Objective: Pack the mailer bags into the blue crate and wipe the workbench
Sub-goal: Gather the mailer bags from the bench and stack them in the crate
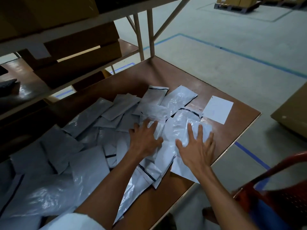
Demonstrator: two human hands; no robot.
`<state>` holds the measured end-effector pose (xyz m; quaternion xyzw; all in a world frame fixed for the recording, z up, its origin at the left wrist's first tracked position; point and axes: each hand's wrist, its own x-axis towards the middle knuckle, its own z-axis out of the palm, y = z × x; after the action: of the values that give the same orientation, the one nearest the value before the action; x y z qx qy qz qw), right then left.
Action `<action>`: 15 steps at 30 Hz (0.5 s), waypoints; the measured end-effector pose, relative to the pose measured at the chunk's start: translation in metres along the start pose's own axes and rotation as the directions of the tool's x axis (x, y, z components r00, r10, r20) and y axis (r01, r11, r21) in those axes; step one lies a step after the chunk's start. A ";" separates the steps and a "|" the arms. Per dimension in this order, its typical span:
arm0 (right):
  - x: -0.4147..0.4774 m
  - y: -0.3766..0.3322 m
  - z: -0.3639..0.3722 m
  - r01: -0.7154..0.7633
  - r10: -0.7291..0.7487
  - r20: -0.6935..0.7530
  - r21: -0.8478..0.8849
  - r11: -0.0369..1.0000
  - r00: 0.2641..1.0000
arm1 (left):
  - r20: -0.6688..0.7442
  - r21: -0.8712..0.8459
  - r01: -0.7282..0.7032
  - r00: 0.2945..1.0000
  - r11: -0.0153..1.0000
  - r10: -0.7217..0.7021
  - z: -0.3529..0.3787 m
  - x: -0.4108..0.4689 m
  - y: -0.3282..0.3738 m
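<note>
Mailer bags [93, 130] lie in a loose grey-white heap across the brown workbench [182, 77], spreading from its right part to the shadowed left under the shelving; both hands rest on the right end of the heap; the left hand [144, 138] lies palm down with fingers spread wide, pressing flat on a crumpled bag near the middle of the pile, gripping nothing; the right hand [197, 146] is likewise flat and splayed, palm down on a glossy bag [179, 125] just beside the left hand, with nothing pinched between the fingers; both bare forearms reach in from the lower edge, and a pale sleeve [73, 221] shows at the bottom left; under and around the hands the bags overlap at many angles, several showing a dark strip along one end; one bag [146, 173] hangs toward the near edge of the bench between the two forearms; beyond the right hand a white square sheet [217, 109] lies flat on bare bench surface, near the pile but apart from it; above the left part of the heap a pale metal shelf frame [144, 34] holds brown cardboard [79, 52]; a red chair [272, 196] stands at the lower right, beside the bench corner; blue tape lines [232, 52] mark the grey floor; a blue crate cannot be made out.
</note>
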<state>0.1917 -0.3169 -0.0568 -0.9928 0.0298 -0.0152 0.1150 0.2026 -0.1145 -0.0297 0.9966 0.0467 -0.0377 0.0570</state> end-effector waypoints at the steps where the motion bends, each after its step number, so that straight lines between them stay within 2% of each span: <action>1: -0.004 0.000 0.000 -0.021 0.021 0.028 0.001 1.000 0.999 | -0.007 -0.007 0.008 1.000 1.000 -0.008 -0.001 -0.001 -0.001; 7: -0.008 -0.006 -0.013 -0.054 0.052 0.088 0.019 0.998 0.995 | -0.109 -0.131 -0.006 0.994 0.991 -0.008 -0.020 -0.026 -0.017; 11: -0.022 -0.025 -0.034 -0.058 0.060 -0.023 0.087 0.995 0.998 | -0.220 -0.124 0.019 0.974 0.992 -0.046 -0.053 -0.069 -0.049; 13: -0.035 -0.055 -0.047 0.049 -0.037 -0.080 0.161 0.986 0.996 | -0.286 -0.112 0.063 0.954 0.992 -0.093 -0.072 -0.097 -0.076; 15: -0.052 -0.101 -0.059 0.282 -0.245 -0.170 0.247 0.927 0.954 | -0.362 -0.091 0.111 0.922 0.990 -0.137 -0.087 -0.130 -0.107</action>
<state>0.1430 -0.2291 0.0229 -0.9595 -0.0988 -0.1022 0.2431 0.0691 -0.0099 0.0557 0.9785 0.1207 0.1475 0.0788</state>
